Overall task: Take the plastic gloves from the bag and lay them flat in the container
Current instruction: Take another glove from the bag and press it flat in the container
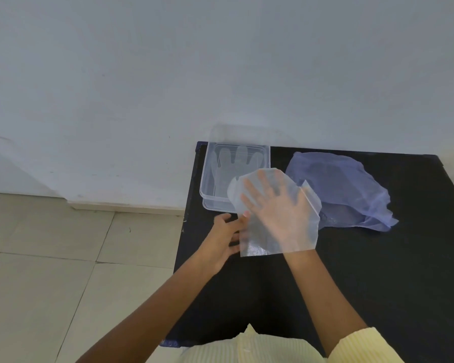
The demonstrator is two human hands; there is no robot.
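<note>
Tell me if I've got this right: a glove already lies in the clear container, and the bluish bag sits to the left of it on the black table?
Not quite. In the head view the bluish bag sits to the right of the clear container, not the left. A glove does lie inside, on the black table.

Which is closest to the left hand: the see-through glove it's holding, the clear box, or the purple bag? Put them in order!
From the left hand:
1. The glove, pinched at its near-left edge, touching the hand.
2. The clear box, just beyond the hand at the table's far-left corner.
3. The purple bag, farther off to the right, past the glove.
</note>
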